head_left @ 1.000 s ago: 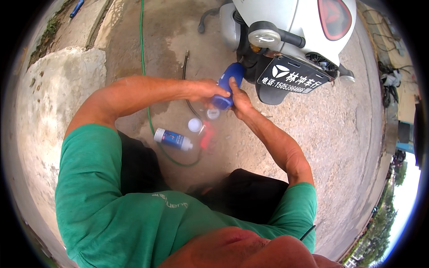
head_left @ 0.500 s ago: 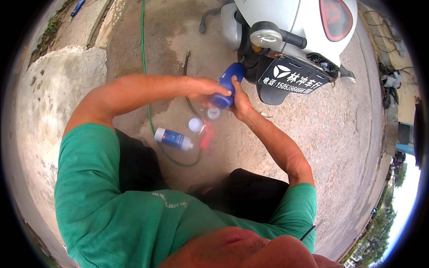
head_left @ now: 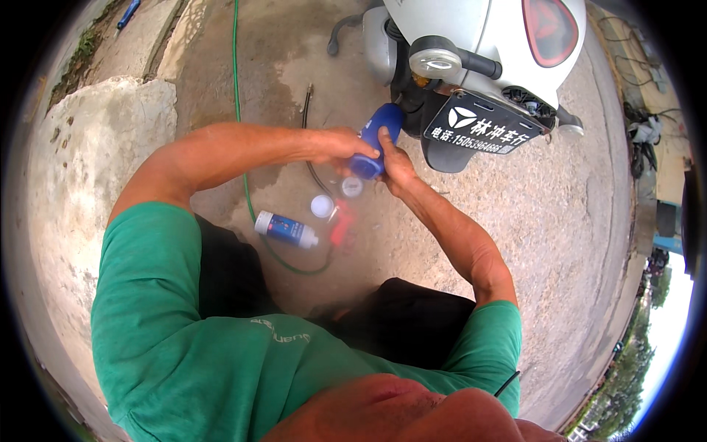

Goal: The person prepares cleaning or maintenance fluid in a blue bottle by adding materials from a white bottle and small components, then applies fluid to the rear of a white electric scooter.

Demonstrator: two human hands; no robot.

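A blue plastic bottle [head_left: 384, 124] is gripped between both hands, tilted, with one end close to the dark rear wheel area of a white scooter. My left hand [head_left: 340, 144] is closed on its left side, the thumb lying across the lower end. From the right, my right hand [head_left: 398, 166] wraps round it with the thumb up along its side. Whether the bottle's far end touches the wheel I cannot tell. Just below the hands lie a clear round lid [head_left: 352, 187] and a white round cap [head_left: 322, 206] on the ground.
The scooter [head_left: 456, 29] with its black plate [head_left: 479, 124] stands ahead. A white-and-blue bottle [head_left: 286, 230] lies on its side near a blurred red tool [head_left: 340, 225]. A green hose [head_left: 237, 74] and black hose [head_left: 305, 110] run over the ground. A blue-handled tool [head_left: 128, 13] lies far left.
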